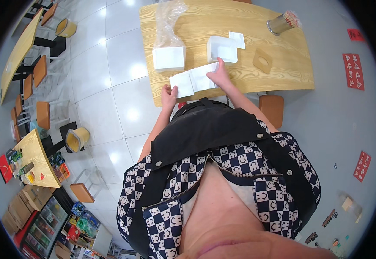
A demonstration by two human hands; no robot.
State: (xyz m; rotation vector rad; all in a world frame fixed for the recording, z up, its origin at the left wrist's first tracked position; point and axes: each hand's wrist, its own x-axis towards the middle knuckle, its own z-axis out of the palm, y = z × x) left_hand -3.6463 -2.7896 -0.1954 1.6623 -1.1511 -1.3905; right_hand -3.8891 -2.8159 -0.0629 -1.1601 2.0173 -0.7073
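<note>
Near the table's front edge, my two hands hold a row of white paper napkins [203,77] between them. My left hand [169,96] has its thumb and fingers closed on the left end. My right hand [220,77] grips the right end, thumb on top. Just beyond it is a white open-topped box [223,48], with a loose white napkin [237,39] against its far right corner. A block of white napkins [169,58] lies to the left, clear plastic wrapping [167,26] trailing from its far side. Right of the box lies a wooden lid [262,61] with an opening in it.
The wood-grain table [283,69] has a metal holder full of chopsticks [283,23] at the far right. A brown-topped stool [271,110] is tucked at its near side. Other tables, stools and yellow bins [77,139] stand on the tiled floor to the left.
</note>
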